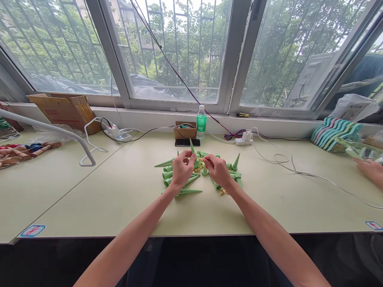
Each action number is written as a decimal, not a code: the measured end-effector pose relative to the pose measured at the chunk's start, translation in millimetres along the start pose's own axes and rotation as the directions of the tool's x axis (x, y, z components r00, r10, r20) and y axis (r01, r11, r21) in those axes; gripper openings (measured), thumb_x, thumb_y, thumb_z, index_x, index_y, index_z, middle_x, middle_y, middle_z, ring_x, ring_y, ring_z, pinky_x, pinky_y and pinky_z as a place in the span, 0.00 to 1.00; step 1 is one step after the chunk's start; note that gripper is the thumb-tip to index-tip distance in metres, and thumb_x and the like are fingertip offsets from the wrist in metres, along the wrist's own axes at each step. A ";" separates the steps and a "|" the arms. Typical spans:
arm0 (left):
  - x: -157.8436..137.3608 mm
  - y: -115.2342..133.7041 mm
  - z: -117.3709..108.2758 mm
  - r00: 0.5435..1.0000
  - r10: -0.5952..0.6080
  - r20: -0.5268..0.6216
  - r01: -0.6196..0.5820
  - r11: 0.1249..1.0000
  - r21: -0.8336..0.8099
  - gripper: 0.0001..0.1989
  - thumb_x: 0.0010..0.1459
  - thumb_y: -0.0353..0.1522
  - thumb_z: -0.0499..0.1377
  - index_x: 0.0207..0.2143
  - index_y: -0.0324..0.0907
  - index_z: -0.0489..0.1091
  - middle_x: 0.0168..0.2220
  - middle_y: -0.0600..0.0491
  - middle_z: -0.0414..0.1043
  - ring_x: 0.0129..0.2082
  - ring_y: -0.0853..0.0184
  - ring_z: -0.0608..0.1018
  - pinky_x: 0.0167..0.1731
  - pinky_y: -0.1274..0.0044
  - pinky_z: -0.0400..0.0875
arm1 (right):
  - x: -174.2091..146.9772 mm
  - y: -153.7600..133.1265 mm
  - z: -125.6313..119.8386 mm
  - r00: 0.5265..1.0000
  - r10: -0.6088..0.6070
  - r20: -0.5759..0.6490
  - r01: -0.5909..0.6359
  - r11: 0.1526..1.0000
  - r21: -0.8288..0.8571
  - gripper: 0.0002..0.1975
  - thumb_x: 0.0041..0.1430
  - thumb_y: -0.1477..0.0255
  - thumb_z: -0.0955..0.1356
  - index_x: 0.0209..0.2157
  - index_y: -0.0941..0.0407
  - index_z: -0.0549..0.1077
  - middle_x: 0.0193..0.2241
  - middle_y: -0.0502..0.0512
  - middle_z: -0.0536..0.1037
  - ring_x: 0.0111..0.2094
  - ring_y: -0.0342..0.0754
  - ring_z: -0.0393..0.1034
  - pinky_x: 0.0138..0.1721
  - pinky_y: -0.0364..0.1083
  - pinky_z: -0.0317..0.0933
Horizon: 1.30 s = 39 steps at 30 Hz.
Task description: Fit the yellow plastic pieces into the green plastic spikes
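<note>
My left hand (182, 169) is closed around a green plastic spike (192, 146), its pointed end up. Close beside it, the fingertips of my right hand (218, 170) pinch a small yellow piece (200, 159) against or near the spike; whether the two touch I cannot tell. Several more green spikes lie under and around both hands, among them a long one (190, 191) in front and one standing point up (236, 162) at the right. Small yellow pieces (223, 192) lie on the table near my right wrist. My hands hide part of the pile.
On the table (119, 207), a phone (187, 142), a small cardboard box (184, 130) and a bottle (201, 122) stand beyond the pile. A white lamp arm (60, 130) crosses the left. Cables (295, 167) run right, towards coloured hangers (335, 133) and another person's hand (371, 171).
</note>
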<state>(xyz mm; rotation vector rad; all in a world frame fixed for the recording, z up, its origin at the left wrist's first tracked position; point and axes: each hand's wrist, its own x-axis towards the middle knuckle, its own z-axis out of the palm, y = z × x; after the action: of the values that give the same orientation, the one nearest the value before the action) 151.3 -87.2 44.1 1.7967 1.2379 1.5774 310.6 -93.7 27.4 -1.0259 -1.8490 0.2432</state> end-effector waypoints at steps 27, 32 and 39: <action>-0.2 -5.5 -0.6 0.994 0.106 0.014 -0.106 0.989 0.106 0.13 0.60 0.41 0.56 0.38 0.43 0.73 0.33 0.51 0.74 0.18 0.74 0.64 0.21 0.80 0.61 | -0.3 0.6 0.0 1.000 0.010 0.022 -0.009 0.999 -0.042 0.15 0.68 0.63 0.58 0.33 0.56 0.70 0.22 0.51 0.71 0.23 0.44 0.61 0.29 0.42 0.56; -0.5 -7.1 0.4 0.993 0.115 0.015 -0.116 0.986 0.119 0.12 0.60 0.41 0.56 0.37 0.43 0.73 0.33 0.51 0.74 0.18 0.74 0.64 0.21 0.80 0.61 | -0.3 2.5 0.8 1.000 0.009 0.017 -0.008 0.999 -0.053 0.16 0.68 0.63 0.59 0.32 0.56 0.70 0.21 0.50 0.70 0.23 0.44 0.60 0.28 0.42 0.55; -0.9 -8.2 1.4 0.992 0.124 0.015 -0.125 0.984 0.129 0.11 0.61 0.40 0.56 0.36 0.42 0.72 0.32 0.52 0.74 0.19 0.74 0.66 0.22 0.80 0.62 | -0.7 3.2 0.6 1.000 0.015 0.020 -0.014 0.999 -0.050 0.16 0.69 0.62 0.58 0.32 0.55 0.69 0.22 0.50 0.69 0.23 0.44 0.60 0.28 0.42 0.54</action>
<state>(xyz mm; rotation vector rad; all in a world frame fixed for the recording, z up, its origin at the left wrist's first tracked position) 150.0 -83.6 36.7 1.9947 1.2733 1.5884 311.9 -92.1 24.9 -1.0753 -1.8747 0.2183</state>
